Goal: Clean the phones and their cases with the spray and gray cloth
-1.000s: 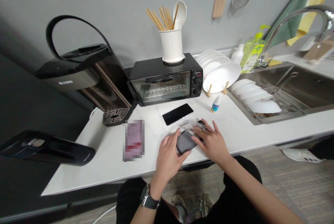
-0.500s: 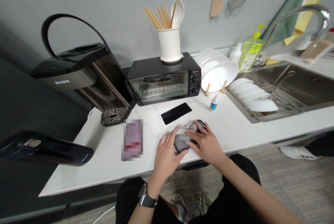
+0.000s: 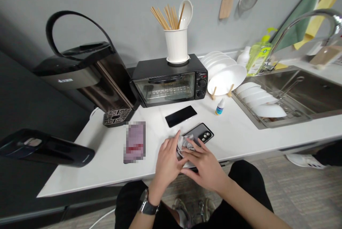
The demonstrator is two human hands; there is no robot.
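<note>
A grey phone case (image 3: 197,133) with a black rim and several round camera holes lies slanted near the counter's front edge. My left hand (image 3: 167,157) grips its lower left end, thumb on the near side and fingers on the far side. A crumpled white tissue (image 3: 184,142) rests on the case, pressed down under the fingertips of my right hand (image 3: 204,166). The fingers partly hide both the tissue and the case's left part. Just beyond them lies a black smartphone (image 3: 181,116), screen up. A small white dropper bottle (image 3: 220,107) stands to the right.
A purple pixelated packet (image 3: 135,141) lies on the left, near a water dispenser (image 3: 88,76) and a dark flask (image 3: 48,149). Behind are a toaster oven (image 3: 169,83), a chopstick holder (image 3: 176,45) and racked plates (image 3: 227,79). A sink (image 3: 317,95) with bowls is right.
My right hand has slid the tissue left and toward me along the case, uncovering the camera holes at the right end. My left hand has stayed nearly in place.
</note>
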